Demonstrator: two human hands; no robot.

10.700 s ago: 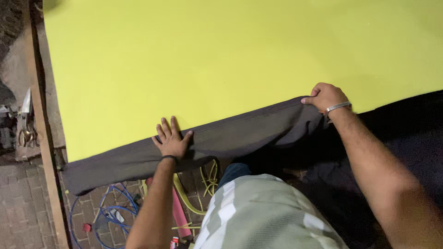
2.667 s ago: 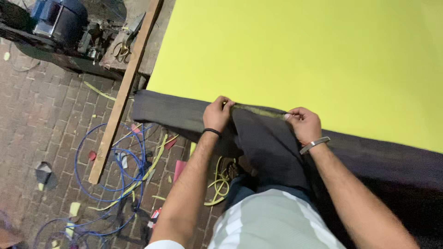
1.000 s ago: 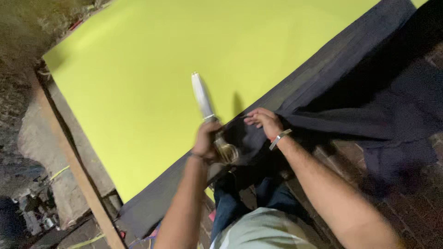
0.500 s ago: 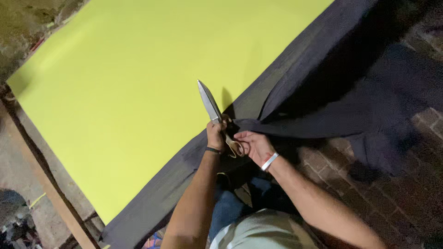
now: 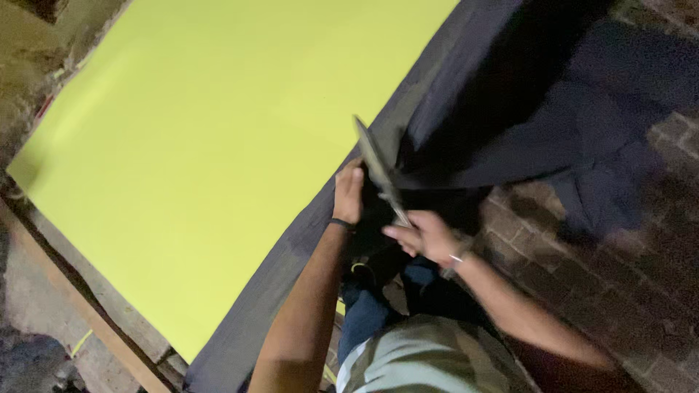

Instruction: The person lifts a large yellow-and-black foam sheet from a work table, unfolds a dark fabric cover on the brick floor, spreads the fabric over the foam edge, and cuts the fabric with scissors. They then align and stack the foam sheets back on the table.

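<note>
A large yellow-green sheet (image 5: 211,138) covers a table, with dark grey cloth (image 5: 291,255) along its near edge and trailing onto the floor at the right. My left hand (image 5: 348,193) lies flat on the cloth at the table edge, fingers stretched out. My right hand (image 5: 426,236) grips the handles of big metal scissors (image 5: 375,166), whose blades point up and away, just right of my left hand, over the cloth.
More dark cloth (image 5: 582,145) lies heaped on the brick floor (image 5: 641,291) at the right. A wooden batten (image 5: 87,320) runs along the table's left end. My knees (image 5: 378,306) are close to the table edge.
The scissors went from my left hand into my right hand. My left hand has come down flat onto the cloth. The view has swung slightly to the left.
</note>
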